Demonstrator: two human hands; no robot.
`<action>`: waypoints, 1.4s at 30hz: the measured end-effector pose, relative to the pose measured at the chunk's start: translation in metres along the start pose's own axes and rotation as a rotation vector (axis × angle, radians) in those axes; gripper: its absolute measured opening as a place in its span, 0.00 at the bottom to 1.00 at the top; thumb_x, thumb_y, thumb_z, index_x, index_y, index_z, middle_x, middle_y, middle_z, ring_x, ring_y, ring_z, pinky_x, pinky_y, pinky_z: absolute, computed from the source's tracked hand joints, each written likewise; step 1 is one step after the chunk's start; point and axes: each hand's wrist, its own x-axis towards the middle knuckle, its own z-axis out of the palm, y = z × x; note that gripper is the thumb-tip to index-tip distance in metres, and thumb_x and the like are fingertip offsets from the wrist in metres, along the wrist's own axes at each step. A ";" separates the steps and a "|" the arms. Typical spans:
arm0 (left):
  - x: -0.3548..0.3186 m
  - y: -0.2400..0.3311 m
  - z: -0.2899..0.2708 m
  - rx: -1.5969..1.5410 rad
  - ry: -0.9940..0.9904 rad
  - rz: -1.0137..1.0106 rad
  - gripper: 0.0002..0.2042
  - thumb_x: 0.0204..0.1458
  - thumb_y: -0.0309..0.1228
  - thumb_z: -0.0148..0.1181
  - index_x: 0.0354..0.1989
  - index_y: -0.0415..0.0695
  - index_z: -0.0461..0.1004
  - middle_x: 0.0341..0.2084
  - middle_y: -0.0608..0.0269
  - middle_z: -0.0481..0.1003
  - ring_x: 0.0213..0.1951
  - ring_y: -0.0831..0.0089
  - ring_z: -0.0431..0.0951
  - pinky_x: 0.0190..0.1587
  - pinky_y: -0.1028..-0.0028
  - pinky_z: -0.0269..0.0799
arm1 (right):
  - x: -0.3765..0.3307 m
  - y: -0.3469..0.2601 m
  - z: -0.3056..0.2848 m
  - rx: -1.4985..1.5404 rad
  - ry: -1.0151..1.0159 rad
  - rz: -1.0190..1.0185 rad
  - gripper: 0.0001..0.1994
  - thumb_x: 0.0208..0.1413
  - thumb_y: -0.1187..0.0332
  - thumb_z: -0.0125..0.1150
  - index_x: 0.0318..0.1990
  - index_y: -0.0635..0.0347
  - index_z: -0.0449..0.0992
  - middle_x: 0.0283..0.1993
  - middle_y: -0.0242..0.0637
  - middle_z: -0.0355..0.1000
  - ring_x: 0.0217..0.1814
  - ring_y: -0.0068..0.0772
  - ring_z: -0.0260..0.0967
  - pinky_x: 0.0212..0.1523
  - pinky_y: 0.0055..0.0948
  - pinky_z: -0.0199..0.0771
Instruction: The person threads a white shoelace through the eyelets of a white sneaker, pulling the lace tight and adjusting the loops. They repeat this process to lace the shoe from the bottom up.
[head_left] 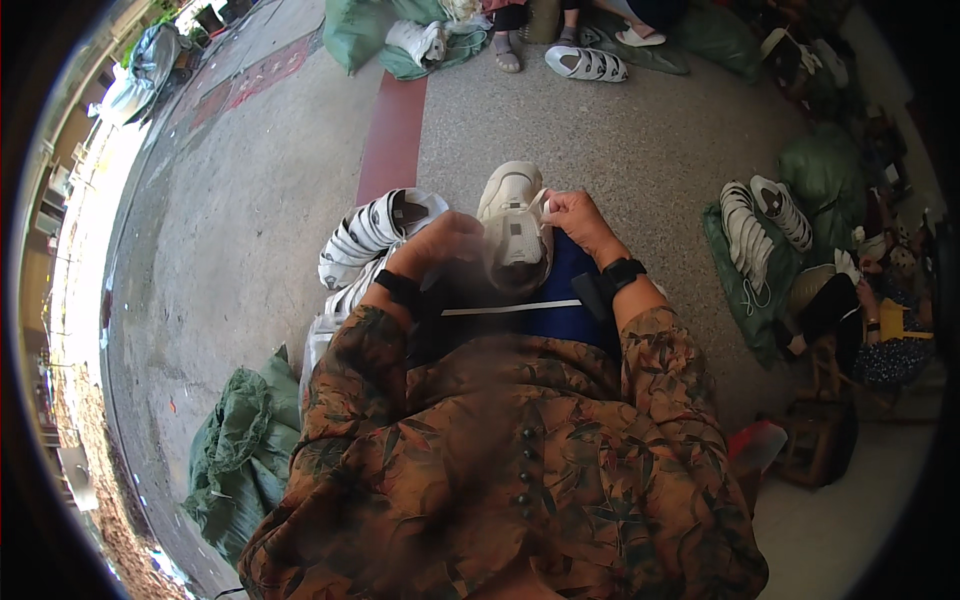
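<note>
A white sneaker (512, 215) rests on my lap, toe pointing away from me, over dark blue trousers (560, 300). My left hand (435, 245) grips the shoe's left side near the opening. My right hand (575, 220) pinches a white lace or tongue at the shoe's right edge. Both wrists wear black bands. My sleeves are brown with a leaf pattern.
A stack of white sneakers (375, 235) lies on the floor left of my knee. Green sacks (240, 450) sit at lower left. More white shoes (760, 225) lie on a green sack at right, beside a seated person (880, 330). Other people's feet and a white sandal (585, 63) are at the top.
</note>
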 end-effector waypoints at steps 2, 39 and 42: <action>0.017 0.000 0.008 -0.094 0.193 0.065 0.05 0.49 0.29 0.61 0.30 0.40 0.75 0.23 0.69 0.74 0.26 0.82 0.72 0.32 0.83 0.68 | 0.016 0.020 0.019 0.270 0.203 -0.019 0.04 0.44 0.81 0.59 0.21 0.66 0.74 0.50 0.51 0.71 0.41 0.24 0.69 0.44 0.21 0.68; 0.029 0.012 0.051 -0.323 0.672 0.068 0.05 0.48 0.26 0.59 0.28 0.36 0.76 0.22 0.66 0.76 0.23 0.81 0.72 0.27 0.80 0.68 | -0.008 -0.009 0.060 -0.772 0.363 -0.144 0.05 0.45 0.73 0.54 0.28 0.66 0.71 0.31 0.54 0.71 0.37 0.52 0.71 0.36 0.43 0.73; 0.040 -0.005 0.049 -0.007 0.779 0.097 0.06 0.46 0.28 0.60 0.26 0.37 0.76 0.21 0.63 0.76 0.22 0.78 0.73 0.28 0.77 0.70 | -0.005 -0.001 0.060 -0.722 0.396 -0.162 0.05 0.45 0.74 0.54 0.28 0.66 0.71 0.30 0.53 0.71 0.36 0.53 0.70 0.36 0.44 0.72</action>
